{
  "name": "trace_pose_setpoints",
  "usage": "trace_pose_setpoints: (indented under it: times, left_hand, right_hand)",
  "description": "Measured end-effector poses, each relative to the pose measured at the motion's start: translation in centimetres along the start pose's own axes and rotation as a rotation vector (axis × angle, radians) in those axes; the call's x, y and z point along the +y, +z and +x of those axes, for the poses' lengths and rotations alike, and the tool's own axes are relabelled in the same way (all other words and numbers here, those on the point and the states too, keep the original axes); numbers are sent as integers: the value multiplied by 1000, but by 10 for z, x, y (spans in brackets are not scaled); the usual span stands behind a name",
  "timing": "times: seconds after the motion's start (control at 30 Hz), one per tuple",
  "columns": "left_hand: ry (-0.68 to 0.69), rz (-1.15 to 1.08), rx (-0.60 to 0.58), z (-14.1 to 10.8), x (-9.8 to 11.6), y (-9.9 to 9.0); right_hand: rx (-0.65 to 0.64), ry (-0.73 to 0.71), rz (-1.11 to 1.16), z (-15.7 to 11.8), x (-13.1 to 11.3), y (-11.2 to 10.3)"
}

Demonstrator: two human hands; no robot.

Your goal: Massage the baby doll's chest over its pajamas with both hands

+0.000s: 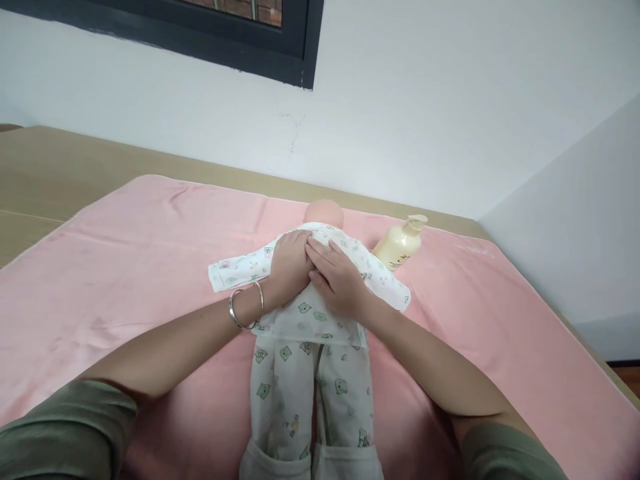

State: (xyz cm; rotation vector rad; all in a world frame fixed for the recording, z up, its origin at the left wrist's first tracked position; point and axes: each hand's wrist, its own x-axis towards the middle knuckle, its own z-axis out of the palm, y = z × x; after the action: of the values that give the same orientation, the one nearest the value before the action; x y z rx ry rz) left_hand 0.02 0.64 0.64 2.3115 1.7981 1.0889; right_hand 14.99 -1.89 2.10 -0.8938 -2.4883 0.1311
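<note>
Doll (316, 327) lies beneath left hand (290, 263) and right hand (337, 275), each grip flat, unclenched.

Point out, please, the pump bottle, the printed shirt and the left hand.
Pump bottle (399, 247), head view: middle of its body.
Printed shirt (313, 317), head view: lower part, below the hands.
Left hand (291, 263), head view: back of the hand.

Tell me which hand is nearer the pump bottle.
Right. On the printed top, the right hand lies left of the pump bottle; the left hand lies farther left.
</note>
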Motion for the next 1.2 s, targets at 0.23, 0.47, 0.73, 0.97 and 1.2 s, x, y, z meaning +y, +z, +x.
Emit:
trace_pose_setpoints:
  times: [0.23, 0.47, 0.73, 0.97, 1.2]
  left_hand:
    - [117, 70, 57, -26, 20, -5]
    - [39, -138, 7, -14, 16, -9]
    - [97, -134, -20, -22, 36, -20]
    - [-74, -242, 28, -3, 9, -3]
    - [61, -80, 77, -22, 10, 6]
  right_hand:
    - [-63, 280, -73, 15, 29, -10]
    - [11, 327, -209, -5, -18, -2]
    - [6, 323, -69, 3, 1, -2]
    - [36, 353, -50, -7, -17, 2]
    - [-8, 301, 24, 13, 45, -9]
